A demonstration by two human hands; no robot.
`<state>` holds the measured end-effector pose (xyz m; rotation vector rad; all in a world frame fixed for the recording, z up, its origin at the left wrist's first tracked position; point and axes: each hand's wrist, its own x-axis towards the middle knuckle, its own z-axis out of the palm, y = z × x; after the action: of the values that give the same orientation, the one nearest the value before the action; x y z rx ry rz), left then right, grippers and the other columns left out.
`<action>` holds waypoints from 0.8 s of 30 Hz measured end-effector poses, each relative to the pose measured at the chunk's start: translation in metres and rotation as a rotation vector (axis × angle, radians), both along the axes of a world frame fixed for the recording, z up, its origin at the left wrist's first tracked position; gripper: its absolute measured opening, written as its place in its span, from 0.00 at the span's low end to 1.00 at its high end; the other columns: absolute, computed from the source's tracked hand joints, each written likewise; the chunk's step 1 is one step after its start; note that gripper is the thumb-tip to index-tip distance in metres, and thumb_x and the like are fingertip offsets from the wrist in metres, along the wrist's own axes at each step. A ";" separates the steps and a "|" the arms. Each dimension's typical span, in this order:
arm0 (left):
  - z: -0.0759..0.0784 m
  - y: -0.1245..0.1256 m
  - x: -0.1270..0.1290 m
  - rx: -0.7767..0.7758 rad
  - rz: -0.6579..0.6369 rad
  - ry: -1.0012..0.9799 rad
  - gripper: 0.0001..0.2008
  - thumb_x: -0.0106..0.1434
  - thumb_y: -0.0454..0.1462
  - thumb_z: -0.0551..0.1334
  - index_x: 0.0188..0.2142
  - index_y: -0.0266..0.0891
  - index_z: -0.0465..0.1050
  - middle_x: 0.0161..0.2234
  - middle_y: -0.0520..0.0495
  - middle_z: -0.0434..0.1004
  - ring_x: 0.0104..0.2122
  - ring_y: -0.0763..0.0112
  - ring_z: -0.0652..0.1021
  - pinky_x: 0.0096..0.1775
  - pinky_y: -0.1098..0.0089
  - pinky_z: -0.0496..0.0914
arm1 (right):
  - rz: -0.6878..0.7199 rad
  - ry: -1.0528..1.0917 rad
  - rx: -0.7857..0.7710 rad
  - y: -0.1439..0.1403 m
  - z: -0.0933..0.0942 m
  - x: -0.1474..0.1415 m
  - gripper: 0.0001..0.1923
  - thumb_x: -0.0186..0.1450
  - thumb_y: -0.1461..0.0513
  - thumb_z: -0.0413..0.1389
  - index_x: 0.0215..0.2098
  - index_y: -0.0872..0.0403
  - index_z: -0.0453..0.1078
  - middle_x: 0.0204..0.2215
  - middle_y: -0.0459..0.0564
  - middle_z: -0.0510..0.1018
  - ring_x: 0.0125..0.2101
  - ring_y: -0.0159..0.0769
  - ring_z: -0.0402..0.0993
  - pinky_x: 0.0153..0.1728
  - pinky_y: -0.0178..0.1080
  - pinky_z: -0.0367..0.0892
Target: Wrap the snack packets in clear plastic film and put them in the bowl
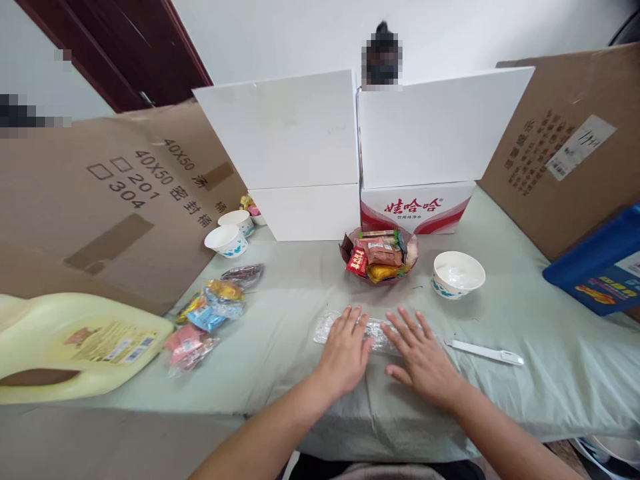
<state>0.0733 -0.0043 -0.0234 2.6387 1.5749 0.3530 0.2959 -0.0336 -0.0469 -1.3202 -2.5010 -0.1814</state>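
Note:
Both palms face down at the near side of the cloth-covered table. My left hand (345,350) lies with fingers stretched over the left part of a clear crinkly plastic wrap (327,327). My right hand (420,357), fingers spread, rests at the wrap's right part. Parts of the wrap are hidden under the hands. To the right of my right hand lies a white utility knife (485,351). Beyond the hands stands a bowl of packaged snacks (380,257), with a white paper bowl (457,275) to its right.
Snack packets (207,310) lie at the left, near a pale yellow jug (85,347). Paper bowls (227,240) stand behind them. White box panels (305,133) and large cartons (570,147) enclose the back and sides. A blue container (595,267) leans at right. A person's head shows behind the panels.

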 end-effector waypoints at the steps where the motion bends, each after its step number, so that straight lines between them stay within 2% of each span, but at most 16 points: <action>1: -0.007 -0.005 0.007 -0.043 -0.011 0.028 0.25 0.68 0.43 0.54 0.62 0.37 0.60 0.64 0.38 0.58 0.63 0.43 0.58 0.59 0.45 0.57 | 0.048 -0.025 -0.054 0.001 -0.005 -0.006 0.37 0.67 0.43 0.47 0.67 0.54 0.52 0.66 0.56 0.56 0.66 0.52 0.43 0.62 0.57 0.40; 3: -0.021 -0.009 0.014 -0.113 0.007 0.087 0.31 0.66 0.47 0.57 0.66 0.41 0.55 0.68 0.40 0.49 0.65 0.35 0.49 0.59 0.37 0.51 | 0.058 -0.054 -0.150 0.002 -0.015 -0.013 0.42 0.65 0.39 0.44 0.68 0.55 0.49 0.67 0.57 0.54 0.66 0.54 0.42 0.62 0.59 0.40; 6: -0.031 -0.006 0.012 -0.138 0.008 0.122 0.33 0.65 0.48 0.58 0.67 0.47 0.52 0.69 0.43 0.46 0.66 0.34 0.45 0.59 0.35 0.47 | 0.003 -0.064 -0.194 -0.005 -0.024 -0.015 0.45 0.63 0.36 0.43 0.68 0.56 0.51 0.67 0.58 0.53 0.66 0.56 0.42 0.61 0.59 0.41; 9: -0.029 -0.006 0.007 -0.072 -0.043 0.111 0.31 0.65 0.48 0.58 0.66 0.48 0.55 0.68 0.43 0.48 0.65 0.36 0.48 0.59 0.36 0.49 | -0.051 -0.059 -0.085 -0.030 -0.024 -0.014 0.45 0.63 0.37 0.47 0.66 0.58 0.54 0.66 0.59 0.55 0.65 0.57 0.43 0.61 0.58 0.42; 11: -0.025 -0.013 0.008 0.004 -0.030 0.086 0.28 0.65 0.46 0.59 0.64 0.49 0.58 0.66 0.41 0.52 0.64 0.37 0.53 0.58 0.38 0.53 | -0.066 -0.059 0.002 -0.054 -0.023 -0.014 0.44 0.62 0.39 0.51 0.65 0.60 0.55 0.65 0.60 0.57 0.65 0.57 0.45 0.61 0.56 0.42; 14: -0.020 -0.031 0.016 0.058 0.018 0.029 0.23 0.65 0.41 0.59 0.59 0.42 0.65 0.55 0.36 0.66 0.54 0.45 0.67 0.52 0.46 0.64 | -0.051 -0.064 0.078 -0.090 -0.023 -0.011 0.36 0.63 0.48 0.54 0.64 0.59 0.58 0.64 0.58 0.60 0.64 0.53 0.49 0.60 0.52 0.45; 17: -0.021 -0.046 0.027 0.039 -0.047 -0.036 0.19 0.64 0.41 0.60 0.53 0.37 0.69 0.45 0.39 0.71 0.44 0.52 0.71 0.46 0.52 0.68 | -0.072 -0.044 0.126 -0.113 -0.027 0.006 0.26 0.64 0.63 0.52 0.61 0.50 0.63 0.61 0.51 0.66 0.60 0.45 0.58 0.56 0.46 0.50; 19: -0.024 -0.051 0.030 0.060 -0.099 -0.072 0.19 0.64 0.41 0.60 0.53 0.37 0.68 0.46 0.39 0.71 0.45 0.52 0.71 0.48 0.52 0.67 | -0.108 -0.006 0.140 -0.118 -0.029 0.025 0.24 0.63 0.68 0.50 0.57 0.48 0.67 0.58 0.51 0.70 0.56 0.43 0.63 0.55 0.46 0.53; 21: -0.027 -0.052 0.031 0.089 -0.151 -0.106 0.19 0.65 0.41 0.59 0.54 0.38 0.67 0.49 0.39 0.70 0.48 0.52 0.70 0.50 0.50 0.65 | -0.089 0.043 0.139 -0.119 -0.028 0.045 0.20 0.63 0.68 0.50 0.50 0.49 0.71 0.53 0.51 0.74 0.53 0.42 0.66 0.55 0.46 0.53; 24: -0.030 -0.053 0.028 0.101 -0.247 -0.166 0.18 0.66 0.40 0.58 0.54 0.37 0.66 0.52 0.38 0.68 0.52 0.53 0.69 0.56 0.48 0.60 | 0.054 0.106 0.138 -0.118 -0.013 0.063 0.14 0.64 0.67 0.50 0.42 0.48 0.74 0.47 0.49 0.77 0.51 0.41 0.69 0.56 0.45 0.55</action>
<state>0.1016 -0.0577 -0.0532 2.7524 1.1979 0.6311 0.3594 -0.1519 -0.0595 -1.1761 -2.3863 -0.2597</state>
